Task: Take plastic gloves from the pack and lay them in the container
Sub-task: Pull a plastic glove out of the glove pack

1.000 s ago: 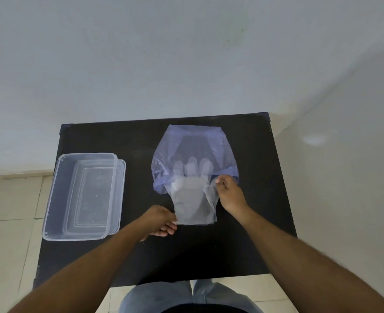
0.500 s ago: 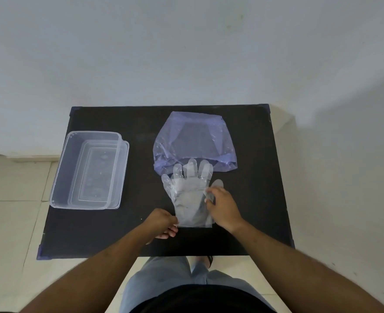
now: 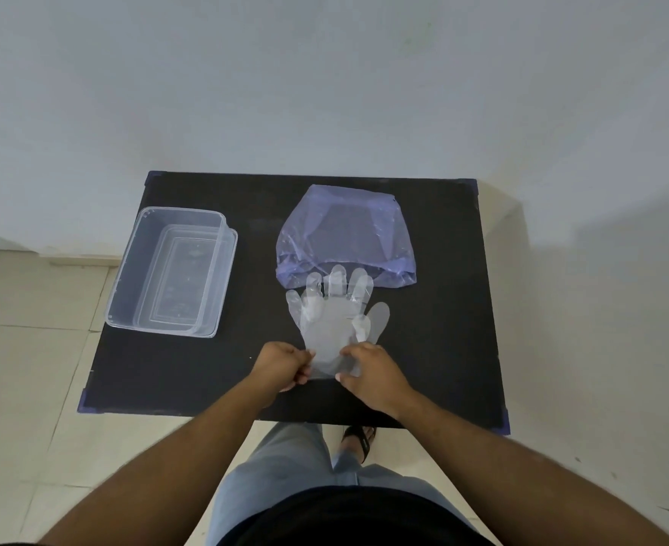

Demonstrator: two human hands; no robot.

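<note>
Gloves [image 3: 334, 325] now lie almost clear of the pack [image 3: 344, 238], only fingertips overlapping its mouth. Left hand [image 3: 279, 366] pinches the cuff; right hand [image 3: 370, 374], moved down from the pack, presses it too. Container [image 3: 175, 269], well left, comes next.

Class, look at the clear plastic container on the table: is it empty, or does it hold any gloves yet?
Empty. Through the clear container only its own bare base shows; the gloves lie outside it on the table, by the pack.

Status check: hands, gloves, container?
Left hand and right hand pinch gloves at cuff. Fingertips overlap pack. Container empty, path clear.
</note>
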